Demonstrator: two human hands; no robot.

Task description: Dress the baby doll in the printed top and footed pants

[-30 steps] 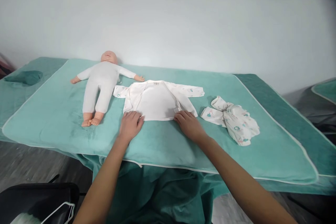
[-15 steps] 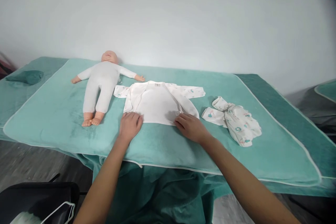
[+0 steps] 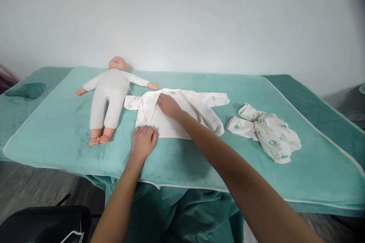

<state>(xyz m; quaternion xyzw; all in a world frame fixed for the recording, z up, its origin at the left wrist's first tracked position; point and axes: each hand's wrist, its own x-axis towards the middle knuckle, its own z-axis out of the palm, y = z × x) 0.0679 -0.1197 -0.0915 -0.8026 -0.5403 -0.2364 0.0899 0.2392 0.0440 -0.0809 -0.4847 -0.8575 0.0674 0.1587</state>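
Note:
A white baby shirt (image 3: 171, 123) with patterned sleeves lies spread on the green bed cover, its front laid open and a small label at the neckline. My left hand (image 3: 145, 140) is closed on the shirt's lower left corner. Across the shirt reaches my right hand (image 3: 169, 105), its fingers pinched on the left front panel's edge near the neck; the fingertips are partly hidden. Left of the shirt, a baby doll (image 3: 110, 91) in a white bodysuit lies on its back, arms out, one hand close to the left sleeve.
Bunched patterned baby clothing (image 3: 272, 133) lies to the right of the shirt. The green cover (image 3: 57, 129) has a white edging, and a small green pillow (image 3: 26, 90) rests at the far left. Behind stands a white wall (image 3: 182, 26). A black chair (image 3: 42, 224) is at lower left.
My right hand has left the shirt's lower right hem and moved up and left to the left front panel near the neckline. My left hand stays at the lower left corner.

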